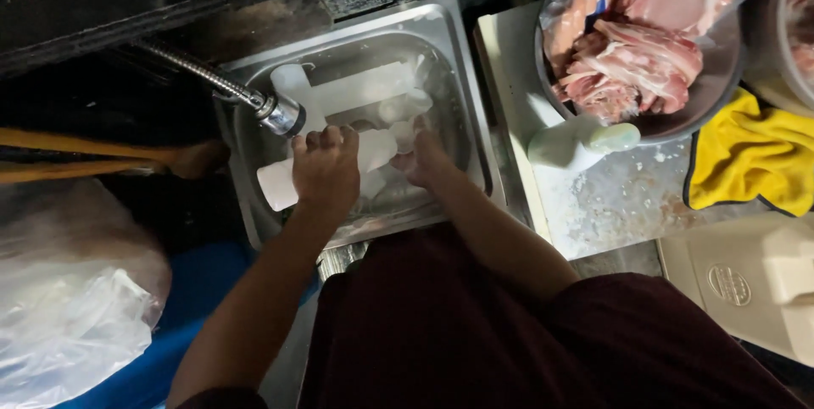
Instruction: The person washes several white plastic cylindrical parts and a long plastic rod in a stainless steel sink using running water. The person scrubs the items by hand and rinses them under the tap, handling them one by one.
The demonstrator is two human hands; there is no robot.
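A dim, cramped washing corner is filling the view, with a small steel sink (458,78) sitting in the middle and a pale, wet-looking surface (610,205) running off to its right. Down in the basin, the left hand (326,167) is closing its fingers (326,138) over a long white plastic piece (280,184) whose near-left end is poking up over the sink's left wall. The right hand (424,159) is reaching deep into the basin just beside it, pressing in among more white plastic parts (373,91) lying there, but whether its fingers are gripping anything I cannot tell, as they are hidden among the pieces. A flexible metal faucet hose (203,74) is coming in from the far left, its nozzle (284,114) hanging just above the left hand. Over on the right, a metal bowl (721,78) piled with raw pink meat (644,61) is sitting on the far end of the surface, and a white bottle-like object (577,142) is lying at the bowl's near-left rim. A yellow cloth (750,159) is lying crumpled to the right of that, touching the bowl's near edge. At the near left, a clear plastic bag (76,307) is bulging over something blue (203,290), well apart from the sink.
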